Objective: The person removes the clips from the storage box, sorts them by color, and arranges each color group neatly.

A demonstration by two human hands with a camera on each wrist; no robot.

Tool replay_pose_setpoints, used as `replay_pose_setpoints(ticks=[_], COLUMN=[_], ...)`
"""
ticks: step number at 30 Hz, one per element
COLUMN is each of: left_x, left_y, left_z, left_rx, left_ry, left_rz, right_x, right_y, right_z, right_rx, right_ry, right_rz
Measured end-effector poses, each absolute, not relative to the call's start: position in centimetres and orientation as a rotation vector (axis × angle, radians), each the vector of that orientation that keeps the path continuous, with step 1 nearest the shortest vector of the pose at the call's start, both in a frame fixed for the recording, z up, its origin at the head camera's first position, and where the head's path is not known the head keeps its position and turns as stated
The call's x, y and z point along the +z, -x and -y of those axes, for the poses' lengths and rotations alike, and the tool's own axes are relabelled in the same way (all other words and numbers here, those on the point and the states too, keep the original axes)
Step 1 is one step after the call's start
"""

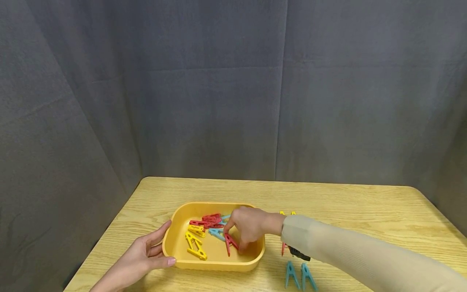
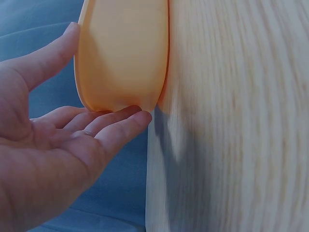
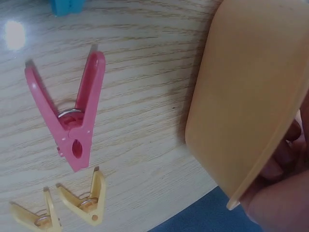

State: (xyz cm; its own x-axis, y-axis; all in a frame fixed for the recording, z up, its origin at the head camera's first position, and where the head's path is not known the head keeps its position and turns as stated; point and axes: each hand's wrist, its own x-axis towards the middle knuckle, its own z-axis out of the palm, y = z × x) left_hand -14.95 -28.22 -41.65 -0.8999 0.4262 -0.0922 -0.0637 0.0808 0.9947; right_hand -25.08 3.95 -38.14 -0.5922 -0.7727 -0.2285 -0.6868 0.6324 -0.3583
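The shallow plastic tray is orange-yellow all over. Inside it lie red plastic clothes pegs, yellow plastic clothes pegs and a light blue plastic peg. On the pale wooden table, which has brown grain lines, lie two blue-green pegs. The long sleeve is beige. The cloth backdrop is dark grey.
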Motion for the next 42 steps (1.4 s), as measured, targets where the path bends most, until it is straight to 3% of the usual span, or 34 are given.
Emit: replay_pose_setpoints(ticks=[18,42], left_x=[-41.6,-41.6], left_y=[15.0,15.2], left_z=[28.1,28.0], left_rx=[1.876,1.852], left_ry=[-0.308,-0.328], left_rz=[-2.013,-2.031], right_x=[-37.9,-37.8], right_y=[25.1,24.7], right_z=[-4.7,-5.2], right_rx=[-0.666,-0.953], right_ry=[1.2,1.046], right_rz=[-2.358,-2.229])
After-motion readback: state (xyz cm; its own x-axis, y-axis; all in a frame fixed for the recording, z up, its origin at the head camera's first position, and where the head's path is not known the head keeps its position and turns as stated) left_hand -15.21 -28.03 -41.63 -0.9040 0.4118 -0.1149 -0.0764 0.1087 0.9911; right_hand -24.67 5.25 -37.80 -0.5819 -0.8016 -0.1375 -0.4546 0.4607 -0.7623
